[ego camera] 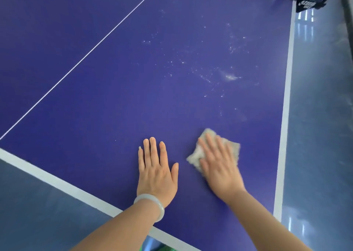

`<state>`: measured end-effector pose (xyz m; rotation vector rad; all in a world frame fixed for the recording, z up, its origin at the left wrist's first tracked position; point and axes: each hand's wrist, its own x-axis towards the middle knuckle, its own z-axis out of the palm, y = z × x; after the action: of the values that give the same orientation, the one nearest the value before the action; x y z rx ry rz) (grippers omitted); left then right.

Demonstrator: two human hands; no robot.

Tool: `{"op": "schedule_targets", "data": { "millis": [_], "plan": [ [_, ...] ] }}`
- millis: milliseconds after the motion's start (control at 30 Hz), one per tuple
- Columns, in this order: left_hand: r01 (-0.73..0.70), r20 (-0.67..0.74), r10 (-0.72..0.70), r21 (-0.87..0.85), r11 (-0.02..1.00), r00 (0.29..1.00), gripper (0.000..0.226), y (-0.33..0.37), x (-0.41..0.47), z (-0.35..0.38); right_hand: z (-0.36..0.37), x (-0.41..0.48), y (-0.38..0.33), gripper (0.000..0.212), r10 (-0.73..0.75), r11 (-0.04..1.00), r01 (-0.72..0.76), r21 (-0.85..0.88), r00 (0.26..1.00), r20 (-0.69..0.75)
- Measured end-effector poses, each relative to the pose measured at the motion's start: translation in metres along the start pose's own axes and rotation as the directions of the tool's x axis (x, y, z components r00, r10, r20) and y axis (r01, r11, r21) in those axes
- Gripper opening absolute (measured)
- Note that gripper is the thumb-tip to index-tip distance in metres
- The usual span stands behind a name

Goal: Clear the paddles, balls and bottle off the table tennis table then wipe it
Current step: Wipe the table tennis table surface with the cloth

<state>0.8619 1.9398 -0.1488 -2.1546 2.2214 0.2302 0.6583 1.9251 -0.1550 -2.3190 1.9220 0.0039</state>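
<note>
The blue table tennis table (133, 90) fills most of the view. My right hand (219, 166) lies flat with straight fingers on a crumpled pale cloth (229, 145) and presses it onto the table near the right sideline; the hand is blurred. My left hand (156, 166) rests flat on the bare surface beside it, fingers straight, a pale bangle on the wrist. White specks and smears (229, 76) dot the table beyond the cloth. No paddles, balls or bottle are in view.
The net and its post (305, 2) stand at the top right corner. A thin white centre line (82, 59) runs diagonally. White edge lines border the table on the right (284, 117) and near side (57, 182). Shiny grey-blue floor (321, 117) lies beyond.
</note>
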Motion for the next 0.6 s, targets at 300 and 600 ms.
{"op": "schedule_targets", "data": {
  "millis": [300,600],
  "plan": [
    [-0.022,0.050,0.026,-0.090,0.996,0.998,0.074,-0.004,-0.001,-0.005,0.004,-0.036,-0.043,0.059,0.583,0.808,-0.579,0.104,0.812,-0.007],
    [-0.203,-0.172,0.139,-0.445,0.872,0.975,0.048,-0.101,0.000,-0.032,0.004,-0.048,-0.047,0.057,0.553,0.830,-0.552,0.073,0.833,0.005]
  ]
}}
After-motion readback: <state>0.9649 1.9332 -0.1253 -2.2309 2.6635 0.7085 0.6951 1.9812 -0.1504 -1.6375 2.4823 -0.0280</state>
